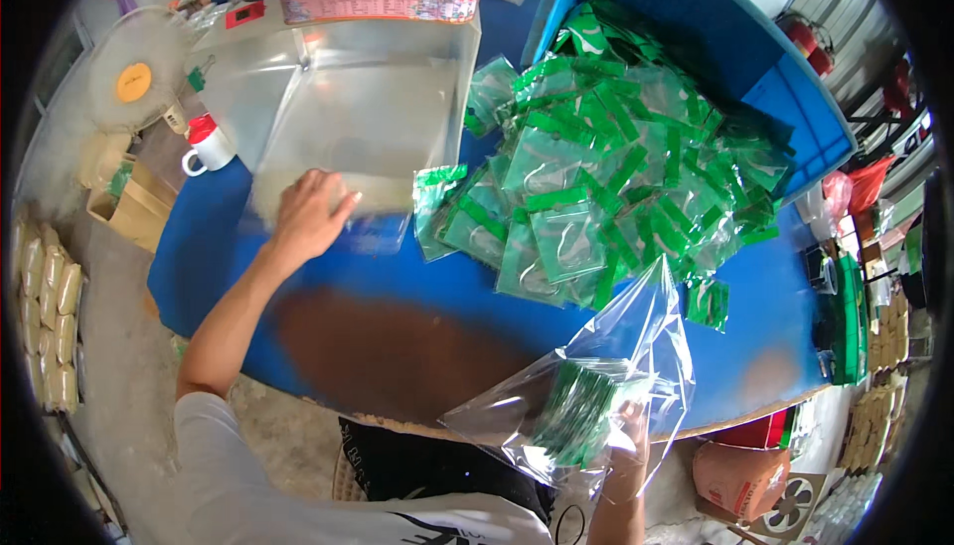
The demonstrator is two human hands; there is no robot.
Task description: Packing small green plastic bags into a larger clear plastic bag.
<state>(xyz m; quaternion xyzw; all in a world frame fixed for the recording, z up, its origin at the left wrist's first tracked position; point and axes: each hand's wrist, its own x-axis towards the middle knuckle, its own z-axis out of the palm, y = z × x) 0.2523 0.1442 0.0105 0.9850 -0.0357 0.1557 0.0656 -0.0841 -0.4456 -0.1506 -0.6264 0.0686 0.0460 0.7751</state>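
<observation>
Across the middle of the view spreads a broad blue tabletop (pixel 467 292) with brown worn patches. On its far right a large blue plastic bin (pixel 815 138) lies tipped, beside a heap of clear, green-banded plastic packets (pixel 616 177). Left of the heap sits a shallow silvery metal tray (pixel 378 108). At the near edge a clear plastic bag (pixel 664 346) surrounds a stack of green packets (pixel 576 411). The left hand (pixel 310 215) lies over the tray's near end, its grip loosely spread; the right hand (pixel 631 431), veiled by film, pinches the bag beside the stack. Beyond the left hand stands a white, red-topped mug (pixel 211 153).
</observation>
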